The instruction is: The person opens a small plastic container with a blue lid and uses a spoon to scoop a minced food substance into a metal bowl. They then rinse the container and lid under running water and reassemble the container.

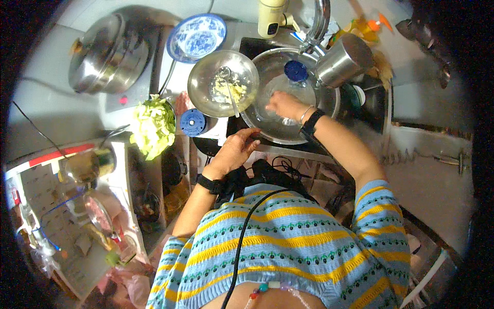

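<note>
A large metal basin (252, 119) stands in the sink under the tap. My right hand (287, 106) is inside it with curled fingers, over a clear round container (305, 94) that is partly hidden. Whether the fingers hold anything is unclear. A blue round lid (296, 71) lies at the far side of the basin. My left hand (236, 150) is at the basin's near left rim, thumb and fingers apart, with nothing visible in it. Left of the basin sits a steel bowl (200, 90) holding a spoon (233, 98) and pale yellow chopped food (239, 92).
A metal tap (320, 23) and a steel cup (339, 63) overhang the basin. Leftward are a blue-and-white plate (198, 38), leafy greens (153, 127), another blue lid (193, 122) and a lidded steel pot (112, 58). A cream bottle (270, 19) stands behind.
</note>
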A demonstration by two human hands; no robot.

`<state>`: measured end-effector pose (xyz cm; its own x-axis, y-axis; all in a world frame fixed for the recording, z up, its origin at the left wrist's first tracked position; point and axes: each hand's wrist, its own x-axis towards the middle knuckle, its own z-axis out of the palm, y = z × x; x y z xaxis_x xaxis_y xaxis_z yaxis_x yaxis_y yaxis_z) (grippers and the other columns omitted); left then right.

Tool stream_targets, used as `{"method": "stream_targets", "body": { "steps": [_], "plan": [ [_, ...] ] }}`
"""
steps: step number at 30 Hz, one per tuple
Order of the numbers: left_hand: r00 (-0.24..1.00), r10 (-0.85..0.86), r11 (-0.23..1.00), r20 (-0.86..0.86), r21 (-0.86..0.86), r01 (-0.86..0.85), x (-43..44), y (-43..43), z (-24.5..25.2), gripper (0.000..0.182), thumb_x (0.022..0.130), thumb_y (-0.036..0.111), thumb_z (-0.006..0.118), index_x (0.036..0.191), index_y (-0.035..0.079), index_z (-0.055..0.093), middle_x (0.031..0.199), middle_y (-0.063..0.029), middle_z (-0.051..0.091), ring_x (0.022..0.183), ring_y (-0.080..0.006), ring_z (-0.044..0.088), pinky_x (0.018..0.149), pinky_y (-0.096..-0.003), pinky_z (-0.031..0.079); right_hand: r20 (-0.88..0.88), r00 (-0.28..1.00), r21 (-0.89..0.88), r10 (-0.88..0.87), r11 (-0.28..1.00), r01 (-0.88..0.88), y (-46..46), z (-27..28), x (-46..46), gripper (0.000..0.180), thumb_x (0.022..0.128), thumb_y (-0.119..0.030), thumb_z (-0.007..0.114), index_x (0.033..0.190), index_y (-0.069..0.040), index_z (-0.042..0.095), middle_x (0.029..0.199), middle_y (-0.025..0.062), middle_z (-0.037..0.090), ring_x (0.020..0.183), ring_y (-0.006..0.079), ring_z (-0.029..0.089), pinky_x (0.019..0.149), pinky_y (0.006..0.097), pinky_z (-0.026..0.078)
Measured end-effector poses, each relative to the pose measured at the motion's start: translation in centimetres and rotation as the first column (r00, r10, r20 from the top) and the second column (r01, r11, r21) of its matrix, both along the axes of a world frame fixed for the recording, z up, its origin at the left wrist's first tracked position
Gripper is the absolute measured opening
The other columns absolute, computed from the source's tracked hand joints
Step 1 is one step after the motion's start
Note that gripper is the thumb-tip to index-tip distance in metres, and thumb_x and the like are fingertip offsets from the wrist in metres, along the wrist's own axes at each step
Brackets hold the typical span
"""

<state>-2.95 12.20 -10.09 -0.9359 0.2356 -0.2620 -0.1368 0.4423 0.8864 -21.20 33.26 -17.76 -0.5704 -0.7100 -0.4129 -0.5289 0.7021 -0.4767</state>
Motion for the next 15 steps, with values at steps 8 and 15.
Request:
{"method": "stream_targets", "body": {
  "steps": [8,15],
  "plan": [
    [0.998,-0.026,0.992,-0.058,-0.127,0.019,-1.0,1.3,-1.6,0.039,0.1,0.019,0.066,0.135,0.001,0.063,0.127,-0.023,0.069,0.117,-0.0398,0.066,0.101,-0.0447,0.053,-0.305,0.894,-0.047,0.327,0.933,-0.357,1.6,0.9,2.8,0.053,0.08,-0.039,0.077,0.122,-0.008,0.075,0.15,0.0149,0.05,0.145,0.0342,0.037,0.112,0.0631,0.036],
    [0.995,-0.035,0.982,-0.088,-0.187,0.018,-1.3,1.3,-1.9,0.037,0.098,0.021,0.067,0.131,0.003,0.066,0.126,-0.0218,0.07,0.119,-0.0416,0.064,0.102,-0.0471,0.052,-0.231,0.852,0.438,0.47,0.832,-0.34,1.1,0.5,1.9,0.042,0.083,-0.032,0.078,0.114,-0.004,0.077,0.154,0.0151,0.048,0.152,0.0348,0.03,0.116,0.0613,0.034]
  ]
}}
